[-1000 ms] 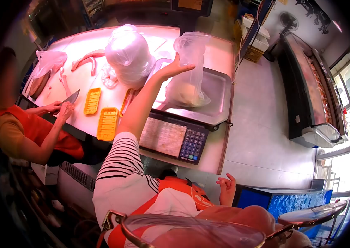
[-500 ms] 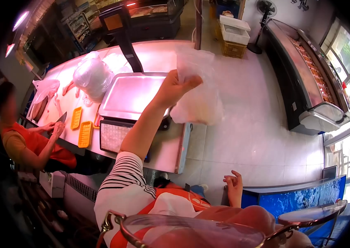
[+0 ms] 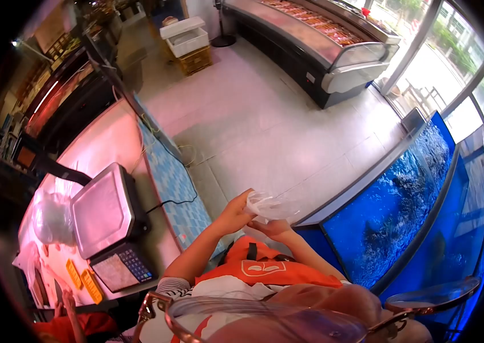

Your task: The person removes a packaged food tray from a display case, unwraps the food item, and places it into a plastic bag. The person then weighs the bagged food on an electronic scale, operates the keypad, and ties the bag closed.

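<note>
A clear plastic bag (image 3: 270, 207) is held in front of my orange apron, over the floor. My left hand (image 3: 235, 214) grips its top edge, fingers closed on it. Just to the right and lower, my right hand (image 3: 273, 227) is under the bag against its lower side; its fingers are partly hidden by the plastic. What the bag holds cannot be made out here. On the left stands the scale, its metal tray (image 3: 102, 210) bare and its keypad facing me.
The counter (image 3: 165, 251) bears a bundle of bags (image 3: 52, 218) and yellow trays (image 3: 91, 287). A co-worker's hands (image 3: 67, 302) are near a knife at lower left. Blue tanks (image 3: 388, 211) stand right, a display case (image 3: 305, 54) behind, and a white foam box (image 3: 186, 38) farther back. A cable crosses the counter's edge.
The view has swung right. My left hand has lifted the bag off the scale and brought it close to my body, where my right hand has come up to meet it.
</note>
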Demonstrator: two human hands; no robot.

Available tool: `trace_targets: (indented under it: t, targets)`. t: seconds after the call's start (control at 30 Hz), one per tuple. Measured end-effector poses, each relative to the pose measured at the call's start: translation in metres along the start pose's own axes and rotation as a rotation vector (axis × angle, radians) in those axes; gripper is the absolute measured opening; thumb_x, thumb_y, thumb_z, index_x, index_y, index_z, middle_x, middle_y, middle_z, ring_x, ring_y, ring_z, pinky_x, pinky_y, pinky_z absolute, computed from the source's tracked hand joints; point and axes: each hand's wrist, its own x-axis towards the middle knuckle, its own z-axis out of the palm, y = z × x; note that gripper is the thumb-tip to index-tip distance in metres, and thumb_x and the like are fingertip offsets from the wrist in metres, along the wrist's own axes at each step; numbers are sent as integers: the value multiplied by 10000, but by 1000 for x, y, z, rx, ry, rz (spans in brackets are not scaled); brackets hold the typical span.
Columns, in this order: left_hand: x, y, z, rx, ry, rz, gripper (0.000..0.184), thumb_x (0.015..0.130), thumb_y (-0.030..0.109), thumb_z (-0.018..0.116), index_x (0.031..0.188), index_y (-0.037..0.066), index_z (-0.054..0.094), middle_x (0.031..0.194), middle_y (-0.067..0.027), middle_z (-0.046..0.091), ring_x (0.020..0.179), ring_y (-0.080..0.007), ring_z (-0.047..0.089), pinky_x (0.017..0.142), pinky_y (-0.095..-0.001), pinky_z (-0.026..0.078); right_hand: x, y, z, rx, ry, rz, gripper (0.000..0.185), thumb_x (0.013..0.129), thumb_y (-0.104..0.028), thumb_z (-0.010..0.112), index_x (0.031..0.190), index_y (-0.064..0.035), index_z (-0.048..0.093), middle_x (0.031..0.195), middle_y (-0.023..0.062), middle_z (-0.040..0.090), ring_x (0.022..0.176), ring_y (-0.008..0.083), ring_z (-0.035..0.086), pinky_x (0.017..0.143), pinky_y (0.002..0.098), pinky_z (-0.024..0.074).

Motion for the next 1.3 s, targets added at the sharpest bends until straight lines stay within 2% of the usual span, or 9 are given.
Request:
trace_targets:
  t: [0.1,0.23,0.33,0.57,0.73,0.93,1.03,1.17,1.3]
  targets:
    - [20,-2,-2,58,-17,-19,270,730,-33,543,992,18,501,916,-40,527,907,-131,507,813,-274,412,27,19,-14,-336,116,-239,378,708,-260,710,1034,-104,595,1105,107,558,1133,280,431,1009,432,246]
    - [58,1,-17,23,-36,-59,246,725,-10,557,962,27,501,877,-30,514,862,-112,502,780,-257,410,56,12,-38,180,164,-148,324,724,-192,689,1015,-83,596,1078,103,567,1032,262,508,931,371,357]
    - [95,-9,-45,56,-40,22,205,732,14,581,917,39,497,845,-16,501,820,-92,483,738,-237,404,84,57,-43,148,129,44,277,752,-103,634,1015,-34,581,1039,115,578,944,223,556,799,280,445]
    - [178,-35,-160,-80,86,-59,163,726,57,640,803,76,498,744,30,461,718,-68,431,656,-207,381,213,15,-69,457,256,97,211,773,-66,583,968,15,587,916,77,623,841,137,570,746,268,453]
    - [227,-49,-244,-58,229,-126,139,758,108,635,842,70,531,797,21,488,747,-69,461,675,-217,411,327,23,-84,645,275,151,189,859,-185,551,895,-11,615,807,4,608,708,57,531,620,217,437]
    - [285,-52,-320,-193,319,-319,215,790,127,622,981,35,583,948,-30,592,880,-94,530,755,-243,440,447,-6,-107,810,287,118,177,880,-164,511,935,-24,603,798,-37,563,708,31,476,640,192,398]
    - [326,-52,-356,-268,441,-163,336,778,196,649,1053,20,567,980,-49,603,934,-127,538,813,-277,430,511,12,-120,803,151,88,232,878,-120,479,1060,8,545,991,42,587,927,113,538,829,240,416]
    - [385,-67,-396,-58,393,178,602,708,323,713,1167,11,478,1115,-101,552,1054,-197,489,914,-324,376,608,-12,-149,859,-31,97,225,875,-102,455,1065,-8,528,938,10,570,816,66,512,726,206,412]
    - [457,-81,-411,295,195,-246,638,681,354,729,1136,-18,480,1072,-101,556,1016,-188,499,860,-298,394,708,-37,-174,737,-468,89,203,881,-132,466,1044,-41,545,858,-28,558,735,34,475,652,191,398]
